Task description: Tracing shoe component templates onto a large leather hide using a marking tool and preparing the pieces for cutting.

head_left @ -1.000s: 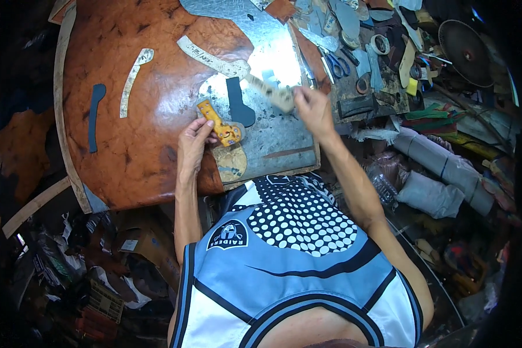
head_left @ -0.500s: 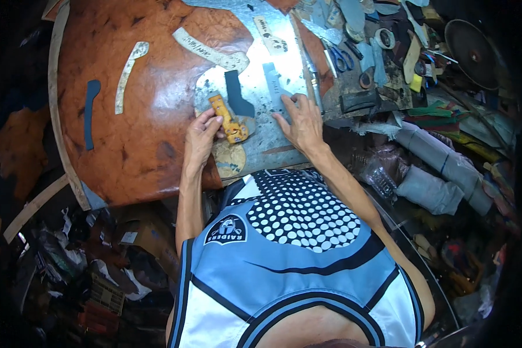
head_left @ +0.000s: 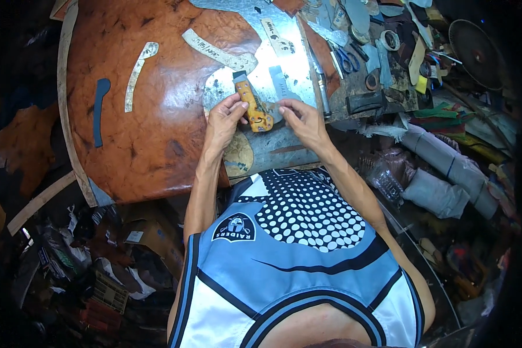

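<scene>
My left hand [head_left: 226, 120] grips a yellow-orange, L-shaped piece [head_left: 252, 110] dotted with small dark marks, thumb on top and fingers along its left edge. It lies over a dark piece [head_left: 238, 75] whose upper end still shows. Just right of it rests a grey cut-out piece [head_left: 280, 84] with writing on it. My right hand [head_left: 305, 123] is at that piece's lower part, thumb and index finger closed together. What lies between those fingertips, if anything, is too small to tell.
Brown leather [head_left: 151, 133] covers the table's left side, with pale templates [head_left: 139, 78] and a blue strip [head_left: 100, 113] on it. Scissors [head_left: 348, 58], a tape roll [head_left: 390, 40] and scraps crowd the right. Wrapped rolls [head_left: 446, 151] lie beyond.
The yellow-orange piece has moved right and away from me in my left hand, now covering most of the dark piece. My right thumb and index finger have drawn together.
</scene>
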Available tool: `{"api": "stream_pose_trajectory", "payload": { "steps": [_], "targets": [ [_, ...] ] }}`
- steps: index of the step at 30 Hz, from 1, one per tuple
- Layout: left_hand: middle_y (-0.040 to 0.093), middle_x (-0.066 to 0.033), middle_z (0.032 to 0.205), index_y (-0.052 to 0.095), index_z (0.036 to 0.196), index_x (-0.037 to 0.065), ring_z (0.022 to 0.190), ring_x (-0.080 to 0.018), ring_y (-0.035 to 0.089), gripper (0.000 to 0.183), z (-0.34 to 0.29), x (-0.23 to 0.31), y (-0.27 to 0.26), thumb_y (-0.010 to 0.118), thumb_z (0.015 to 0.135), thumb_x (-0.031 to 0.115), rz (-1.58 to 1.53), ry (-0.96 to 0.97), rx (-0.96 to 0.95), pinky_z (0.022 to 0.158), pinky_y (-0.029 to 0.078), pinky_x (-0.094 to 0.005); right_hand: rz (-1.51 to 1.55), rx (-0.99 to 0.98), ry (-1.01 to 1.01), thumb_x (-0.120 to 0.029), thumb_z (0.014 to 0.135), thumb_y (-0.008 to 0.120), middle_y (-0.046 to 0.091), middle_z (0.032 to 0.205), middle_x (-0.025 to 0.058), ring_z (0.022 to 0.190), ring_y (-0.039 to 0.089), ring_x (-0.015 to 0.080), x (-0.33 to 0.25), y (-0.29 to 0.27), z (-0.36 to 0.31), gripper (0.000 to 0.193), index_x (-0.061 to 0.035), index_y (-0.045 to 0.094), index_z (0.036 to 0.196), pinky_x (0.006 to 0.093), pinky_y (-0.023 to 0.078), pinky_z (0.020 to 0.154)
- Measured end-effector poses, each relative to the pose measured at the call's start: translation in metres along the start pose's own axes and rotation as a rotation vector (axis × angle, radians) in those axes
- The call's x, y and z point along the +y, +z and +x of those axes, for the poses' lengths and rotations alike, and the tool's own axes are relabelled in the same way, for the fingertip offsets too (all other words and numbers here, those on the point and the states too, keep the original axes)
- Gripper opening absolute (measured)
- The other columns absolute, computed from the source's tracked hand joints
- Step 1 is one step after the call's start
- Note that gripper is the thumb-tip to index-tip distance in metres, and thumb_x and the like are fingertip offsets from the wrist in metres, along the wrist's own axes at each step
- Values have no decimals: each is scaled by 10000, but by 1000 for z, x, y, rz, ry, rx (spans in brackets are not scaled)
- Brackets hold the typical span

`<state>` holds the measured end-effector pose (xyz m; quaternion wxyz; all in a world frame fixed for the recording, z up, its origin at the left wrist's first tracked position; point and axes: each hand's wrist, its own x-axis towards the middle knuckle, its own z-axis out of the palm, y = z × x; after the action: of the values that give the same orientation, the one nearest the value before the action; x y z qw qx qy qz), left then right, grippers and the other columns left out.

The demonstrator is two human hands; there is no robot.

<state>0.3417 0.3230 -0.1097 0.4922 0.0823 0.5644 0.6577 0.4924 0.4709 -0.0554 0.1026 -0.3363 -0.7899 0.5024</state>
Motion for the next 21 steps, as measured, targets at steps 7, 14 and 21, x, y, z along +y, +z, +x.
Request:
{"api": "stream_pose_trajectory", "payload": {
  "steps": [7,14,21],
  "targets": [
    [700,-80,955,605,1172,-38,717,-96,649,270,5,-11,-6,648,945,102,-74,-54,115,619,540,-203,179,134,89,-206,948,623,643,788,15,674,585,98,19,-52,84,308,63,676,1089,260,471,596],
    [678,-71,885,604,1112,-20,718,-107,652,245,9,-6,26,669,940,141,-148,-85,80,630,556,-210,-20,-128,125,-197,950,636,694,911,62,765,626,115,10,-31,23,337,73,661,1148,275,513,652],
    [707,-105,857,628,1171,-6,739,-193,674,335,29,-7,48,699,905,185,617,289,140,625,530,-316,171,-66,346,-123,959,592,707,910,84,754,622,105,24,-24,12,278,69,670,1145,258,516,658]
  ]
}}
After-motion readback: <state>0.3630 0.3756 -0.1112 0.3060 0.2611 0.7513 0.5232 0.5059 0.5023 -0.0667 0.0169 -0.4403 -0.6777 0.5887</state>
